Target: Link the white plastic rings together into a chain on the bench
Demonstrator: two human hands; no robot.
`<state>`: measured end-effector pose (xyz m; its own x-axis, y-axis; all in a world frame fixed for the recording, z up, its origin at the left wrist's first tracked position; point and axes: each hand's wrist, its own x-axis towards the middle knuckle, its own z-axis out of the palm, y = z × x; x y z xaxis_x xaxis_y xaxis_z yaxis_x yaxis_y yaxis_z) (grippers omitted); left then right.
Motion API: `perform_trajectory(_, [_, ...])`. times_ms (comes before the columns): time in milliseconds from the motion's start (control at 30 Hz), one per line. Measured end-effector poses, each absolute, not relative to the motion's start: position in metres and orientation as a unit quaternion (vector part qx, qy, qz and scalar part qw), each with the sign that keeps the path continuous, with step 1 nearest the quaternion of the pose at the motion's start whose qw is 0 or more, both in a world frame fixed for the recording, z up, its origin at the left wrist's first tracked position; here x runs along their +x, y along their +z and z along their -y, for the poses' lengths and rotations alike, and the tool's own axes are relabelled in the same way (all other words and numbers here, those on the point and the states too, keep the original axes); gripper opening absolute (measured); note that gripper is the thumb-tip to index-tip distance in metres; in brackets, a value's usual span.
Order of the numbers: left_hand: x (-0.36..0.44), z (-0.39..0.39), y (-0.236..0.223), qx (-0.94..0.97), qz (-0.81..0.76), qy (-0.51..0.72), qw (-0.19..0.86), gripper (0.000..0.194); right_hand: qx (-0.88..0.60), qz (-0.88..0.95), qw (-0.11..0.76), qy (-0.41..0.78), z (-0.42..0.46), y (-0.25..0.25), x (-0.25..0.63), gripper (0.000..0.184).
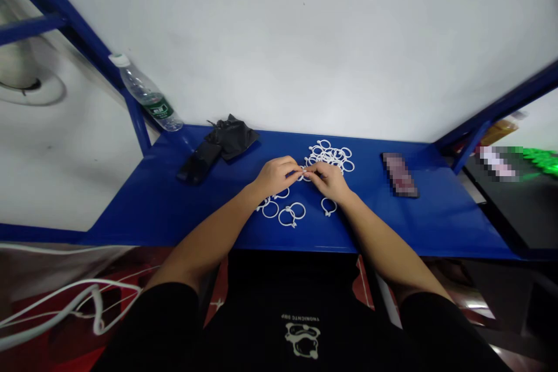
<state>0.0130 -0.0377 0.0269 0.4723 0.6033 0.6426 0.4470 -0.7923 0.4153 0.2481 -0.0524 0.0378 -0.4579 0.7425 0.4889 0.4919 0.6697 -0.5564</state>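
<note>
Over the blue tabletop [218,215], my left hand [278,175] and my right hand [330,180] meet with fingertips pinched together. Between them is a small white plastic ring [307,177], perhaps a curtain ring, partly covered by the fingers. Just beyond my right hand lies a pile of similar white rings [331,154]. Nearer my body, several loose rings [288,218] rest by my left forearm, some partly hidden by it. One more ring [328,207] lies beside my right wrist. Small tabs show on some rings.
A clear water bottle [150,96] leans at the back left, near a black pouch [233,136] and a dark flat object [198,163]. To the right lies a blurred-out phone-like object [399,174]. Blue frame bars [475,133] rise at both sides, with a white wall [296,58] behind.
</note>
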Motion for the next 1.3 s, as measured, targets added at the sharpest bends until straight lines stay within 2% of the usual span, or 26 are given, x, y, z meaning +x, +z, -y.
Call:
perform_trajectory(300, [0.017, 0.041, 0.028, 0.849, -0.316, 0.410, 0.109, 0.019, -0.376, 0.817, 0.378, 0.219, 0.055, 0.040, 0.244, 0.035])
perform_trajectory(500, [0.016, 0.039, 0.028, 0.847, -0.334, 0.399, 0.107, 0.018, -0.425, 0.791, 0.423, 0.118, 0.055, 0.045, 0.247, 0.029])
perform_trajectory(633, [0.016, 0.038, 0.026, 0.876, -0.337, 0.322, 0.123, 0.023, -0.512, 0.712, 0.478, 0.050, 0.044, 0.047, 0.264, 0.026])
perform_trajectory(767, [0.020, 0.042, 0.024, 0.899, -0.358, 0.218, 0.126, 0.034, -0.549, 0.678, 0.485, 0.064, 0.035, 0.044, 0.274, 0.028])
perform_trajectory(900, [0.021, 0.043, 0.023, 0.904, -0.363, 0.169, 0.148, 0.025, -0.511, 0.736, 0.432, 0.101, 0.036, 0.035, 0.267, 0.024])
perform_trajectory(1067, [0.017, 0.037, 0.023, 0.902, -0.361, 0.189, 0.141, 0.011, -0.445, 0.825, 0.315, 0.148, 0.040, 0.027, 0.254, 0.016])
perform_trajectory(1300, [0.018, 0.035, 0.025, 0.905, -0.334, 0.227, 0.132, 0.017, -0.464, 0.824, 0.280, 0.163, 0.038, 0.025, 0.255, 0.030])
